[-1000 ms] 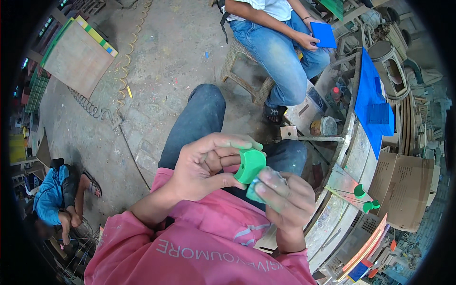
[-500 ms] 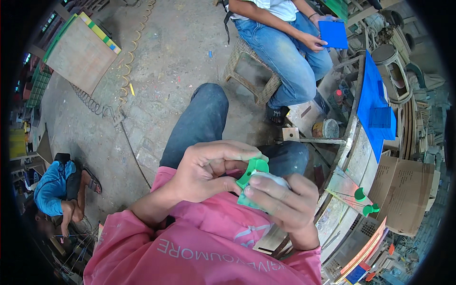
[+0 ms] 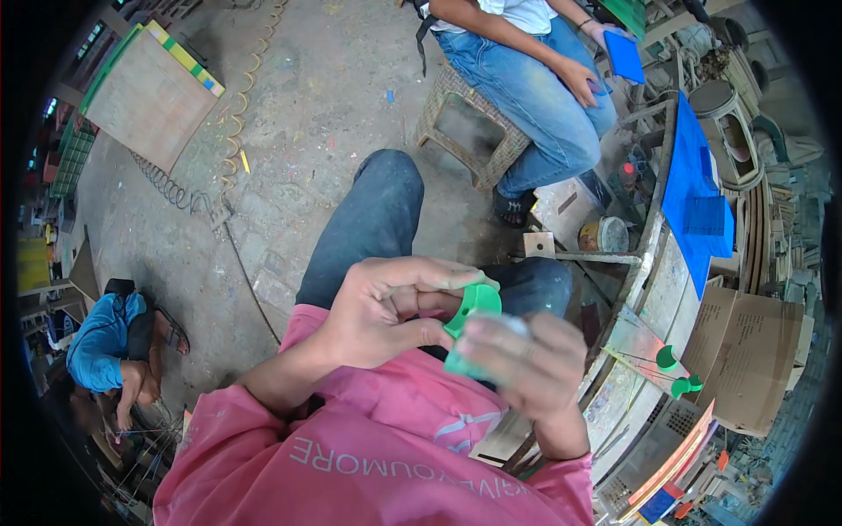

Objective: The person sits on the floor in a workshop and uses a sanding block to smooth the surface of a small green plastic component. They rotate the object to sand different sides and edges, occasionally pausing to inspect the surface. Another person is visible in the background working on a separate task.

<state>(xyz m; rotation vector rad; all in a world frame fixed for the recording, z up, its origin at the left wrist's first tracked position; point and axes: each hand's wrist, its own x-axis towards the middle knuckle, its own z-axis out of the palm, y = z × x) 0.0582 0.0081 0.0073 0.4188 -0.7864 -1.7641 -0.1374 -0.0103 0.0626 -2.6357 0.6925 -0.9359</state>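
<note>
Green plastic piece [image 3: 469,311] sits between both hands above the lap, the left hand [image 3: 386,311] pinching its curved top, the right hand [image 3: 526,364] wrapped around its lower part. The right hand is blurred, so its grip is probably firm; steadying both wrists would help alignment.

Motion blur smears the right hand [image 3: 526,364], and its fingers cover the lower half of the green plastic piece [image 3: 471,311], so the piece's full shape cannot be made out. The seated person in jeans [image 3: 535,83] is cut off above the chest by the picture's top edge, while the crouching person in a blue shirt [image 3: 110,337] dissolves into the dark fisheye rim at left.
</note>
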